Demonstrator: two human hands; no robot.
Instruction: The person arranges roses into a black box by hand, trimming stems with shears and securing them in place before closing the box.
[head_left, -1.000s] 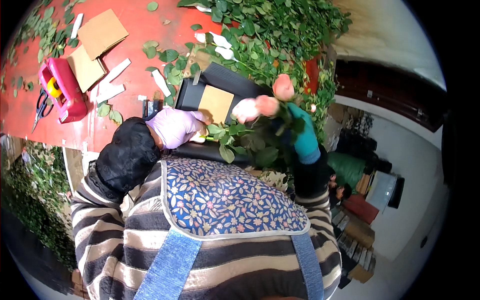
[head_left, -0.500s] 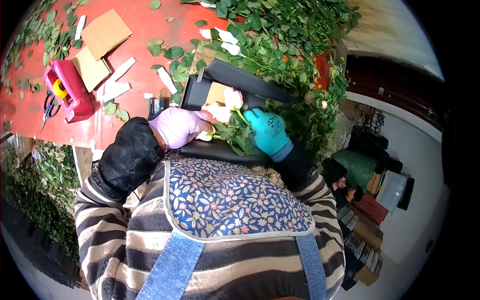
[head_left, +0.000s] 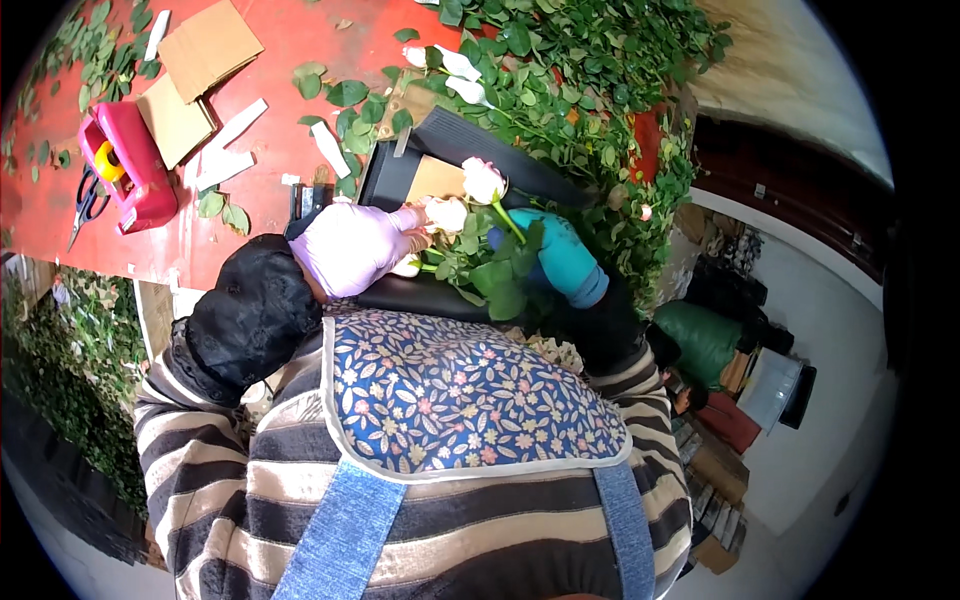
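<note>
My left hand (head_left: pixel 352 248), in a lilac glove with bare fingertips, closes around pale pink roses (head_left: pixel 445 214) beside the front left of a black tray-like holder (head_left: pixel 392 170). Another pale bloom peeks out under those fingers. My right hand (head_left: pixel 562 258), in a teal glove, is at the stems and leaves just to the right. A taller pink rose (head_left: pixel 483 181) tilts in front of it, its stem running down towards the teal fingers. Green leaves (head_left: pixel 495 285) partly cover those fingers. A piece of cardboard (head_left: pixel 438 178) lies inside the holder behind the blooms.
Leafy rose stems (head_left: pixel 580 90) heap up at the far right. White-sleeved buds (head_left: pixel 467 90) lie beyond the holder. On the red table (head_left: pixel 290 50) are cardboard sheets (head_left: pixel 210 45), a pink tape dispenser (head_left: pixel 140 170), scissors (head_left: pixel 88 208), white strips (head_left: pixel 328 150) and loose leaves.
The taller pink rose has shifted right and slightly up, with more of its stem showing. My right hand has moved right and turned, its fingers now behind leaves. My left hand stays at the pale roses.
</note>
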